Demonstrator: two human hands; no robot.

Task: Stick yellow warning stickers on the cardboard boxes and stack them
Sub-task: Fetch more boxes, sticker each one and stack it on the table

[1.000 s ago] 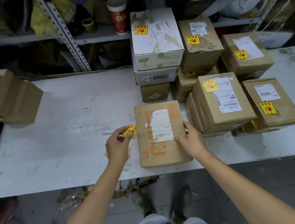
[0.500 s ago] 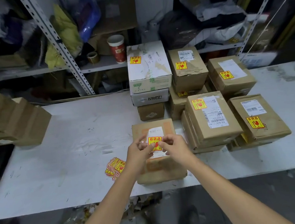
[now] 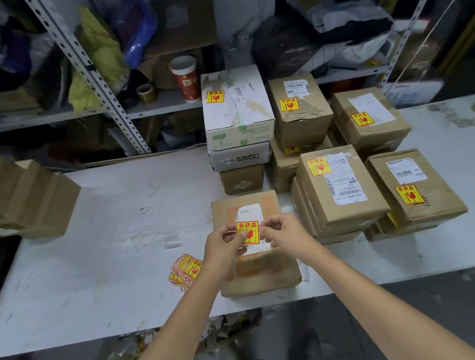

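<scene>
A flat cardboard box (image 3: 263, 272) with a white shipping label lies near the table's front edge. Just above it both hands hold one yellow warning sticker (image 3: 247, 232) with red print. My left hand (image 3: 224, 245) pinches its left edge and my right hand (image 3: 285, 231) pinches its right edge. I cannot tell whether the sticker touches the label. A loose pile of the same stickers (image 3: 185, 269) lies on the table to the left of the box. Stacks of boxes bearing stickers (image 3: 343, 190) stand behind and to the right.
The white table (image 3: 120, 233) carries plain cardboard boxes (image 3: 22, 195) at its left end. Behind it a metal shelf holds a red paper cup (image 3: 185, 78), a tape roll (image 3: 146, 93) and bags. Scraps litter the floor below the table's front edge.
One second ago my left hand held the sticker beside the box while my right hand rested on the box's edge. Both hands now hold the sticker over the label. The view tilted upward.
</scene>
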